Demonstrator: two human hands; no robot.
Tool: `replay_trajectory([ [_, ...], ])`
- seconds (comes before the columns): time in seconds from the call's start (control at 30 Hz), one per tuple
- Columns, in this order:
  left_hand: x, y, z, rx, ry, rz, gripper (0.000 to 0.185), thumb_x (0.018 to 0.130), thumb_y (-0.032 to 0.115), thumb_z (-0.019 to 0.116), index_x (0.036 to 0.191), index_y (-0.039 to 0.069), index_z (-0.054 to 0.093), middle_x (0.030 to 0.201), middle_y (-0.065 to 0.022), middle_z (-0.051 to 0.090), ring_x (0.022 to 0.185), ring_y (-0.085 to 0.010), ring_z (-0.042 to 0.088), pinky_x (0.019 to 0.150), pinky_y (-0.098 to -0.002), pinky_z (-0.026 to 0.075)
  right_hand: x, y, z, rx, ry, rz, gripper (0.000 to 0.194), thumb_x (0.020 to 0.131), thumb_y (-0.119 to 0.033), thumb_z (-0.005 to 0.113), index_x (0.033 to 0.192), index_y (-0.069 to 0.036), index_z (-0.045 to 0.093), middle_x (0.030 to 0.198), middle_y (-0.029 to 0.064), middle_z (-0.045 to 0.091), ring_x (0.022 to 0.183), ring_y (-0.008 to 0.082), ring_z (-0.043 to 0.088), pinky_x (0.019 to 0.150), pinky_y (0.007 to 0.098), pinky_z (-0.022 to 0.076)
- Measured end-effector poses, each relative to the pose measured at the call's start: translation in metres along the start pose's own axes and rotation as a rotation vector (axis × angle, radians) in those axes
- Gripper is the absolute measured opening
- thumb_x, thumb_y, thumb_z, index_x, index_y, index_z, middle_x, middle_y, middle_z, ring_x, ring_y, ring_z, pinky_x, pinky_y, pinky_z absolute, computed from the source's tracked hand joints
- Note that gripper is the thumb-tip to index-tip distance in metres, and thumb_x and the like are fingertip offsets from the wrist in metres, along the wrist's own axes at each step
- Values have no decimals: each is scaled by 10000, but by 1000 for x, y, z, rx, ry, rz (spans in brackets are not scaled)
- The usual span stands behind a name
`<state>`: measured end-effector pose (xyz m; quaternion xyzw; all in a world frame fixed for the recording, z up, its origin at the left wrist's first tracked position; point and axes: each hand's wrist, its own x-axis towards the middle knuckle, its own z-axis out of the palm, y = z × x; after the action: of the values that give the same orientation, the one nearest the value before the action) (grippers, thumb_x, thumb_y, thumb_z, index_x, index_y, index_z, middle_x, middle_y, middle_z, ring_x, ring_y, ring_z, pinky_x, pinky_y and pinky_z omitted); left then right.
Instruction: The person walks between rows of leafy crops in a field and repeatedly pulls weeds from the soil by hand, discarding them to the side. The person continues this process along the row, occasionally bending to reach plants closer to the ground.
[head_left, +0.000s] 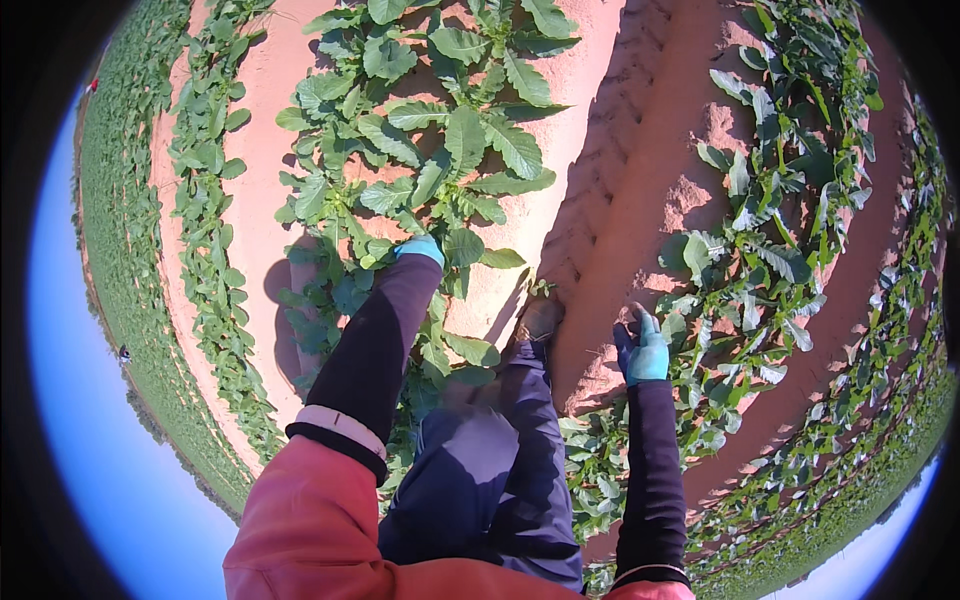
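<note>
My left hand (420, 247), in a light teal glove, reaches in among the lobed green leaves of a leafy crop row (463, 142). Leaves cover its fingers, so what they touch or hold is hidden. My right hand (643, 346), in a teal glove with darker finger parts, hangs over the soil at the left edge of another leafy row (776, 247). Its fingers are somewhat bent and spread, with nothing visible between them. Dark sleeves cover both forearms.
Between the two rows runs a furrow of reddish soil (626, 157) with tread marks. My shoe (540, 319) stands in it beside a small weed (541, 287). More crop rows (206, 187) curve away on both sides. A distant person (124, 352) is at the field's far left edge.
</note>
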<state>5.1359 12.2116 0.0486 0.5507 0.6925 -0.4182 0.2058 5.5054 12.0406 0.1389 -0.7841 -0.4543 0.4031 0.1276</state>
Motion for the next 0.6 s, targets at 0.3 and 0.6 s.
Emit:
replay_trajectory([
  [0.3,-4,11,-31,76,-198,53,336,820,156,570,1113,-6,594,1138,-201,616,1036,-335,616,864,-386,500,101,7,-144,-301,264,0,382,805,-156,670,1158,-62,561,1090,137,610,920,292,635,773,367,511],
  [0.6,39,19,-53,458,-655,399,286,810,231,605,1017,51,686,1103,-147,644,1028,-324,617,853,-394,492,299,7,-146,-396,95,277,339,847,-169,550,1175,-91,516,1151,206,553,957,389,605,837,451,491],
])
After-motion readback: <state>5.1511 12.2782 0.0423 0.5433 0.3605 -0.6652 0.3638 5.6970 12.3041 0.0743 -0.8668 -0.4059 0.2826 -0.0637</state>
